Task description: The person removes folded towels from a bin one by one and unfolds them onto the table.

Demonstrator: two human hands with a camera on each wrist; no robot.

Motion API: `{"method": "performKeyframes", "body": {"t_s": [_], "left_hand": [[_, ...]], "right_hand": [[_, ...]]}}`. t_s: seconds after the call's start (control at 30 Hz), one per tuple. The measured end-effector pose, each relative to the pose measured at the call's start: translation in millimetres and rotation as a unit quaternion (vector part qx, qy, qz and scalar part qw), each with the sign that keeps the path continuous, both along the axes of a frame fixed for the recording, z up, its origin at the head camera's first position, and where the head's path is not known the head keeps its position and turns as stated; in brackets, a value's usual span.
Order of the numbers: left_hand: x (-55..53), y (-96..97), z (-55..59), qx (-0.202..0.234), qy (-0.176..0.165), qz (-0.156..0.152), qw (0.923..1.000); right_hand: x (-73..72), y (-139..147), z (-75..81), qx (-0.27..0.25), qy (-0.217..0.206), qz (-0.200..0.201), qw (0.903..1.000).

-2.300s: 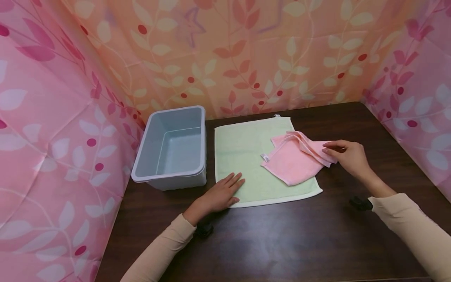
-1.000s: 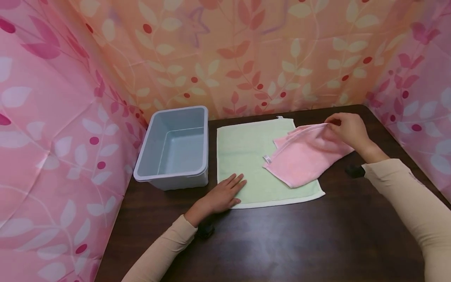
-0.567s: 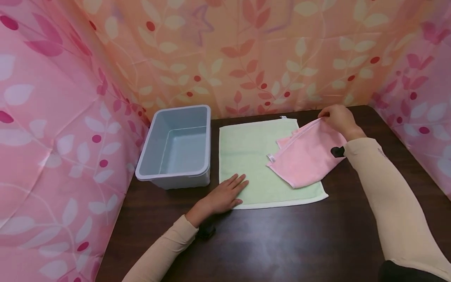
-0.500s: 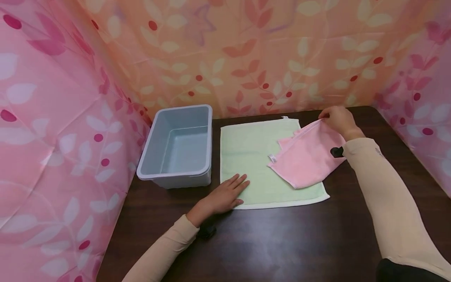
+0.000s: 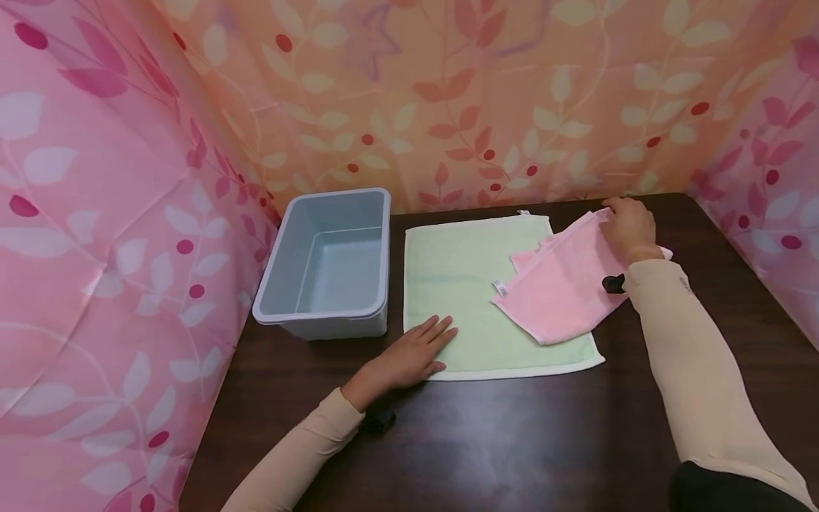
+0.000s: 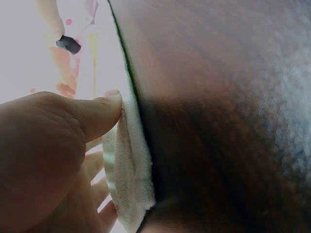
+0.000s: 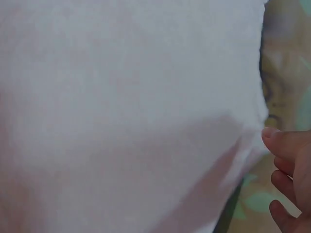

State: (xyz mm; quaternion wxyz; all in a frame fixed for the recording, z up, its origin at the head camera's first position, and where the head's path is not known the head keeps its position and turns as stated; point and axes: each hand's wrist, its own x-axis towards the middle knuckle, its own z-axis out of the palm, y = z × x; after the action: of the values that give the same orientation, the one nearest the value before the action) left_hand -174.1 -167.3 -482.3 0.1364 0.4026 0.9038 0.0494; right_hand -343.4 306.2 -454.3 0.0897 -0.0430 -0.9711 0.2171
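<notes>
A pale green towel (image 5: 457, 284) with white edges lies flat on the table. My left hand (image 5: 412, 352) rests on its front left corner with fingers spread; in the left wrist view the thumb lies along the edge of the towel (image 6: 129, 160). A smaller pink towel (image 5: 559, 291), tagged at its left corner, lies partly folded over the green towel's right side and past it. At the back of the pink towel, my right hand (image 5: 630, 227) holds its raised edge. In the right wrist view, thumb and fingers (image 7: 286, 145) pinch a corner of this towel (image 7: 146, 97).
A light grey-blue plastic bin (image 5: 345, 277) stands left of the green towel, with nothing visible inside. Around them is the dark wooden table (image 5: 499, 441). Patterned curtains (image 5: 435, 99) close off the back and both sides.
My right hand has gone from the pink towel's right end toward the back, carrying its edge up, then slightly right, so the towel spreads wider. My left hand stays on the green towel.
</notes>
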Motion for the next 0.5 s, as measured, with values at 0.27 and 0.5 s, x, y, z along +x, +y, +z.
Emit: {"method": "performKeyframes", "body": {"t_s": [0.27, 0.5], "left_hand": [[-1.6, -2.4, 1.5, -0.002, -0.004, -0.001, 1.0], [-6.7, -6.0, 8.2, -0.007, 0.009, -0.005, 0.9999]], "right_hand": [[29.7, 21.1, 20.4, -0.033, 0.058, 0.033, 0.9973], [68.8, 35.5, 10.1, -0.051, 0.004, 0.045, 0.9977]]}}
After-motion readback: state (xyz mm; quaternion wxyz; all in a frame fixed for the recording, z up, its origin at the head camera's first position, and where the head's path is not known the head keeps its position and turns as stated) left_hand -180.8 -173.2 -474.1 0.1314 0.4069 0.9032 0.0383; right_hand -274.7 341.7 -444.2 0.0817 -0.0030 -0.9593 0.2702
